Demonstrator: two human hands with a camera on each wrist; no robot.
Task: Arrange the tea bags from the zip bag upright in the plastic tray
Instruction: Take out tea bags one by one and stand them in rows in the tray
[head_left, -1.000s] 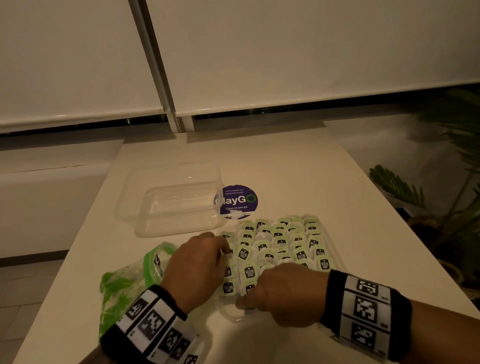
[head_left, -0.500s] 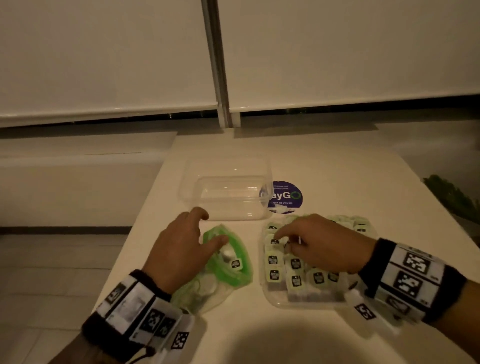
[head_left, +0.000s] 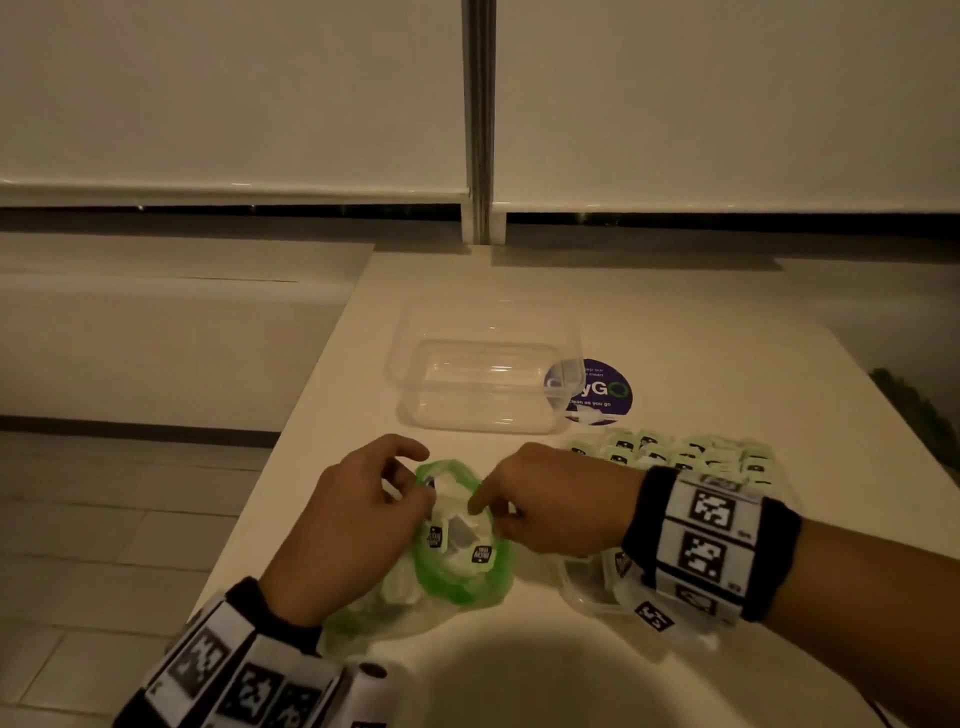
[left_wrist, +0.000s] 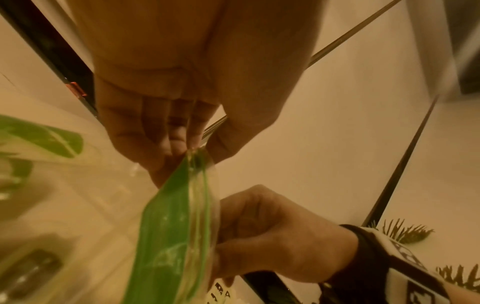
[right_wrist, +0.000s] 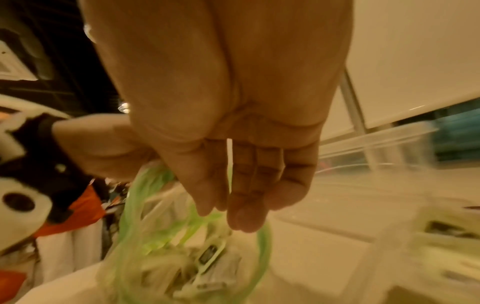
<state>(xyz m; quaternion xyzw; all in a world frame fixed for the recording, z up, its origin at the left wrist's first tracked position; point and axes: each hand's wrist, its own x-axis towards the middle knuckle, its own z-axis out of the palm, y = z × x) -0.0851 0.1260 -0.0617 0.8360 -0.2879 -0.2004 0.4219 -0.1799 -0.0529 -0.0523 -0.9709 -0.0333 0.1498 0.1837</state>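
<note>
Your left hand (head_left: 348, 519) pinches the green rim of the zip bag (head_left: 457, 587) near the table's (head_left: 701, 338) front-left edge, keeping its mouth open, while your right hand (head_left: 561, 499) reaches in with relaxed fingers, gripping nothing yet. Tea bags (head_left: 457, 540) lie loose inside; the plastic tray (head_left: 582, 587) sits just right. If the limp rim slips, I'd expect the mouth to collapse around your fingers.

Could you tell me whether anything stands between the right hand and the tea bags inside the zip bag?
Nothing visible does. The left hand pinches the rim of the zip bag, holding its mouth open, and the right hand hovers right at the opening above the tea bags.
</note>
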